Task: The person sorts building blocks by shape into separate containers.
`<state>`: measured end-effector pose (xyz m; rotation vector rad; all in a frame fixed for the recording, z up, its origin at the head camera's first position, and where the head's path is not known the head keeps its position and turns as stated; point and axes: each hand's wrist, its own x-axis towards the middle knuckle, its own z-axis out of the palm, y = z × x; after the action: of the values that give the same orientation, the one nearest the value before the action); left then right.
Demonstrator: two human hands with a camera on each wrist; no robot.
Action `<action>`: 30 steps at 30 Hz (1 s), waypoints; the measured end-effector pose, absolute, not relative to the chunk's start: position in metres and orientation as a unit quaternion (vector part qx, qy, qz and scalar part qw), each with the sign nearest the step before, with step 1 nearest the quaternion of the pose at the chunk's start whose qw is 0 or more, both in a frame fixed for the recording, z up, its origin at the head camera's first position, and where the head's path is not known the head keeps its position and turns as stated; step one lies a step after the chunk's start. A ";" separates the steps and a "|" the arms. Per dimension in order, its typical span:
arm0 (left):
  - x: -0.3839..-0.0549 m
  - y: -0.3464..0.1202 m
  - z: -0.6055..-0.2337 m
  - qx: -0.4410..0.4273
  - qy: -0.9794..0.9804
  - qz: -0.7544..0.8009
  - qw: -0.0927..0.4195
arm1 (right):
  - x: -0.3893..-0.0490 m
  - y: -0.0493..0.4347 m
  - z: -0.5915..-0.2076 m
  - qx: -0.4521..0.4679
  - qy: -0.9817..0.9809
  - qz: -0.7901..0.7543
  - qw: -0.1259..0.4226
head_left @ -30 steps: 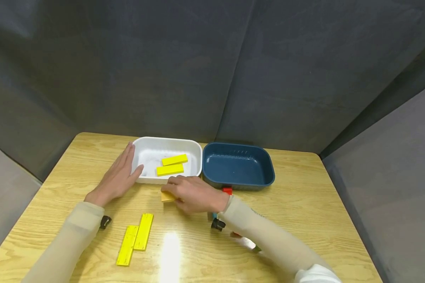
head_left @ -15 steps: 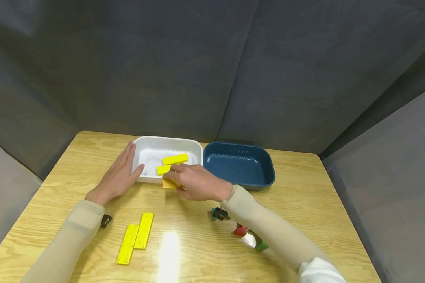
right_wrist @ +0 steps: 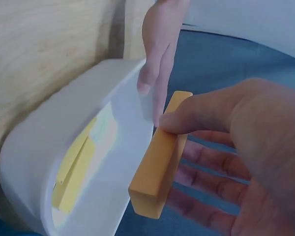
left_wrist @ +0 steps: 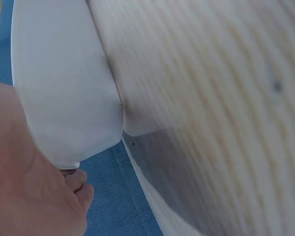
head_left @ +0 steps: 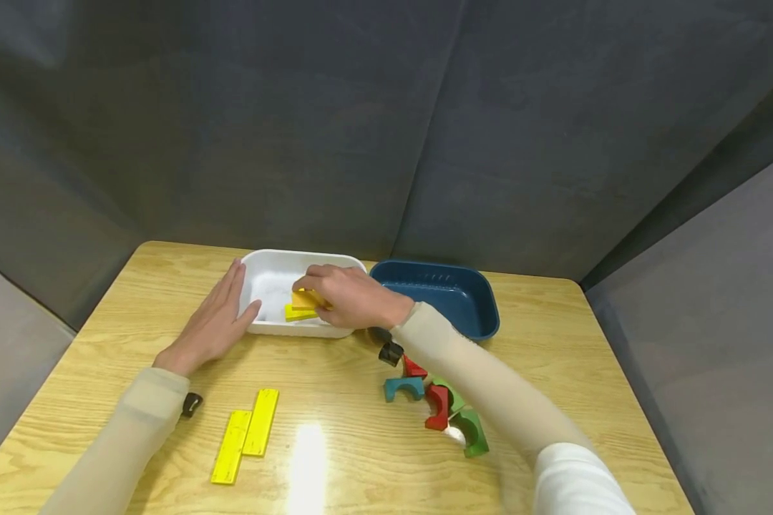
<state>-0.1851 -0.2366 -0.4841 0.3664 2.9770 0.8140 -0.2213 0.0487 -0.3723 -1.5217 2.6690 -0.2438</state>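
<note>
My right hand [head_left: 354, 297] pinches an orange-yellow rectangular block [right_wrist: 160, 162] between thumb and fingers, held over the white bin [head_left: 267, 282]. Inside that bin lie two bright yellow blocks [right_wrist: 73, 177]; in the head view the right hand and its block partly cover them. My left hand [head_left: 212, 318] lies with straight fingers along the bin's left end, thumb near the front rim. The left wrist view shows its palm side against the bin's outer wall [left_wrist: 64, 73].
A dark blue bin [head_left: 454, 295] stands right beside the white one, partly behind the right forearm. Two yellow flat blocks [head_left: 232, 447] lie front left. Near the right forearm sit a teal arch block [head_left: 404, 386], red blocks [head_left: 436, 418] and green ones [head_left: 479, 443]. Grey curtains [head_left: 296, 143] enclose the table.
My right hand has carried the orange-yellow block up from the table in front of the white bin to over its inside. The arch blocks show more now. My left hand stays put.
</note>
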 end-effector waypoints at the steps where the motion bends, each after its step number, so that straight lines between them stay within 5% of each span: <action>1: -0.185 -0.237 -0.484 0.117 0.958 0.262 0.017 | -0.225 0.048 -0.373 -0.493 0.866 -0.078 0.031; 30: -0.181 -0.238 -0.485 0.120 0.956 0.268 0.016 | -0.281 0.019 -0.398 -0.448 0.884 -0.087 0.104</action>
<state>-0.1813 -0.2378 -0.4848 0.3717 2.9722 0.8340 -0.2814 0.0186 -0.3982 -1.3208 2.6062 -0.2562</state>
